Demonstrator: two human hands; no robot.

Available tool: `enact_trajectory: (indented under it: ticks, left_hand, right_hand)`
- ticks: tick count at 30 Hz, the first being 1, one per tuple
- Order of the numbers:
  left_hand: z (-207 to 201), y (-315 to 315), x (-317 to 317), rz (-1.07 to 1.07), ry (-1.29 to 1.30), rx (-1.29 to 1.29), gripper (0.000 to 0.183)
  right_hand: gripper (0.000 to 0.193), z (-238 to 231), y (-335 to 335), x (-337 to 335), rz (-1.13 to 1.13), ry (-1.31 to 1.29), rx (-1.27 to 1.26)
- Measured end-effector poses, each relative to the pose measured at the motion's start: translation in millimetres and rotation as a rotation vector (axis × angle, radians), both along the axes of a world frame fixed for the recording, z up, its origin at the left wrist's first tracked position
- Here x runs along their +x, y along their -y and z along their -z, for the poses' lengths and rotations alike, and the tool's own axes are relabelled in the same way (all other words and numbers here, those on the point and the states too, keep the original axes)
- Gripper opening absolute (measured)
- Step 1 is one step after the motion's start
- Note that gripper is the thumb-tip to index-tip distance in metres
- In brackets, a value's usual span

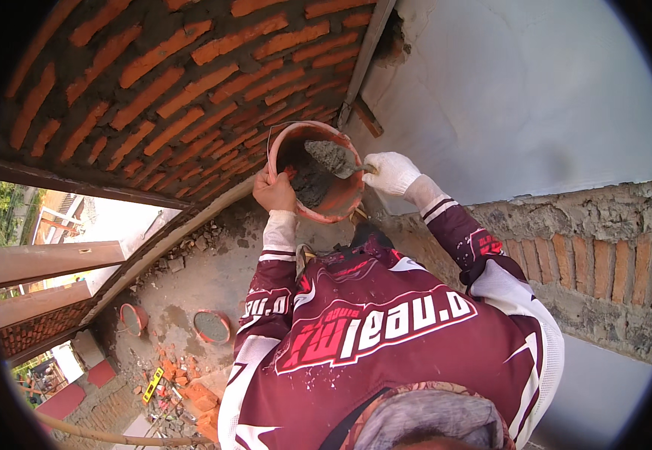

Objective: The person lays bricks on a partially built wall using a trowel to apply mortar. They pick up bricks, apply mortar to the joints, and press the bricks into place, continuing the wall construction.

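My bare left hand [275, 193] grips the rim of an orange-red bucket [343, 204], fingers curled over its left edge. The bucket is tilted so that its inside shows, with wet grey mortar [311, 186] lying in it. In a white work glove, my right hand [391, 172] is closed round the handle of a trowel [365, 169], whose grip is mostly hidden. A lump of mortar [331, 156] covers the trowel's blade, which is over the bucket's mouth.
A brick wall [183, 82] with mortar joints rises at the left, a smooth grey wall [513, 97] at the right. On the floor behind are a bucket of grey mix [212, 327], another bucket [134, 319], a yellow spirit level [153, 385] and broken bricks [202, 397].
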State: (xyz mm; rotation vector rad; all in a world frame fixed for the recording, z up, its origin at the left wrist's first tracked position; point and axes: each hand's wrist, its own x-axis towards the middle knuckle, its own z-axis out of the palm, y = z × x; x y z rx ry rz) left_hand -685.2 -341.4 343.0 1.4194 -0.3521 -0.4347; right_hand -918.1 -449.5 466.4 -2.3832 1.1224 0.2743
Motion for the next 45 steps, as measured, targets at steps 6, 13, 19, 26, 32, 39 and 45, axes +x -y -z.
enact_trajectory:
  ticks: [6, 13, 19, 26, 32, 39, 45]
  left_hand:
    - [58.5, -64.7, 9.0, -0.193, -0.045, 0.118, 0.018]
    - [92.2, -143.8, -1.6, -0.472, 0.017, 0.209, 0.032]
    - [108.5, -186.4, -6.3, -0.519, -0.026, 0.245, 0.030]
    - [97.1, -133.9, -7.9, -0.346, 0.010, 0.232, 0.039]
    - [39.0, -46.3, -6.9, -0.054, 0.184, 0.239, 0.044]
    - [-16.8, 6.5, -10.5, 0.125, 0.299, 0.072, 0.024]
    - [-49.9, 12.8, -12.9, 0.246, 0.443, 0.038, 0.023]
  right_hand:
    - [0.039, -39.6, 6.2, -19.5, -0.309, 0.003, 0.226]
    - [0.031, -86.4, 112.2, -27.0, 0.180, -0.018, 0.655]
    - [0.037, -128.3, 201.1, -1.2, 0.336, 0.104, -0.226]
    - [0.046, -53.5, 63.5, -2.1, -0.152, -0.204, 0.092]
    - [0.040, 38.6, 9.7, 29.7, -0.414, -0.286, 0.031]
    - [0.022, 66.9, -23.6, 47.0, -0.402, -0.096, -0.105]
    - [0.017, 51.2, 3.9, 35.7, -0.153, -0.038, -0.272]
